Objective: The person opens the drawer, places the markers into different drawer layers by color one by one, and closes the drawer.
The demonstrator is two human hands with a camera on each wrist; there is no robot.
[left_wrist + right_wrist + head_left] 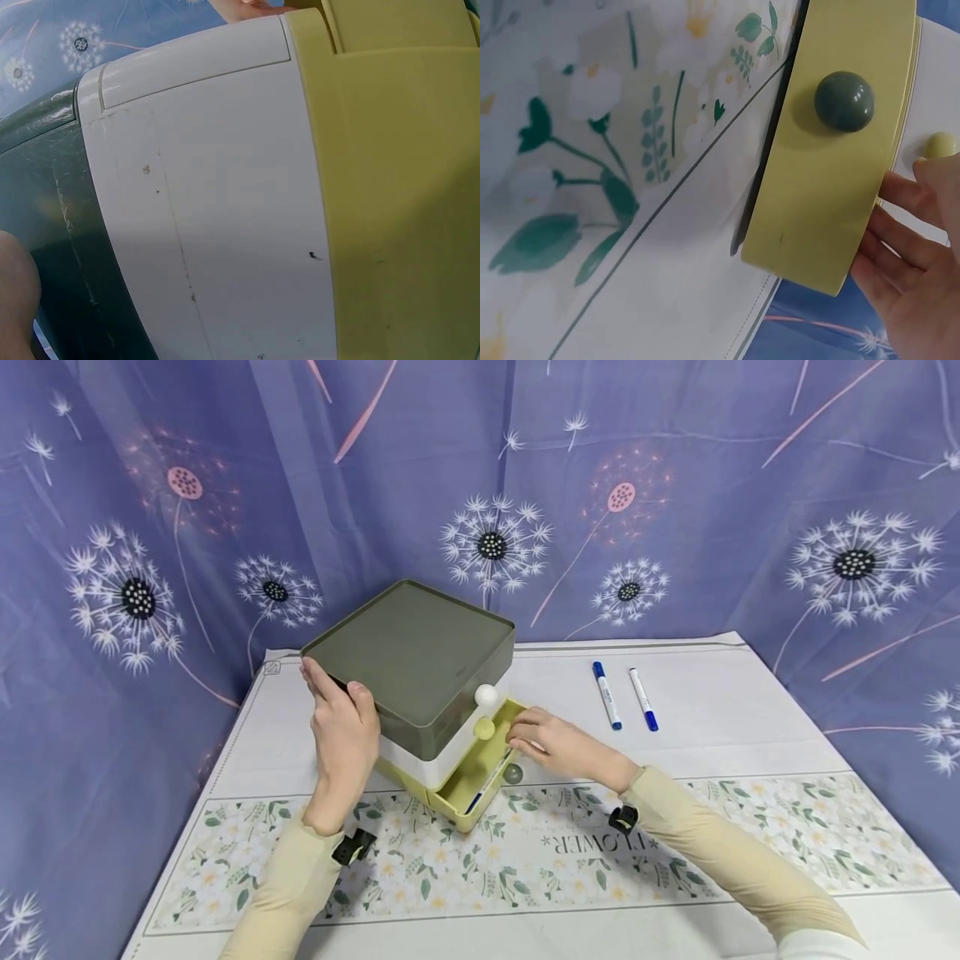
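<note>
My left hand (341, 727) rests against the left side of a small desktop drawer box (412, 652), fingers along its dark green top. The yellow-green bottom drawer (462, 781) is pulled out. A white marker with a blue end (489, 781) lies slanted inside it, along the front wall. At the drawer's far end my right hand (558, 743) reaches over the rim and appears to pinch the marker's upper end. In the right wrist view the fingers (889, 251) pass behind the drawer front (817, 202), so their tips are hidden.
Two more markers lie on the table to the right: one with a blue cap (607, 696) and a slimmer white one (642, 699). A dark green knob (844, 102) projects from the drawer front. A patterned blue curtain (555, 485) hangs behind the table.
</note>
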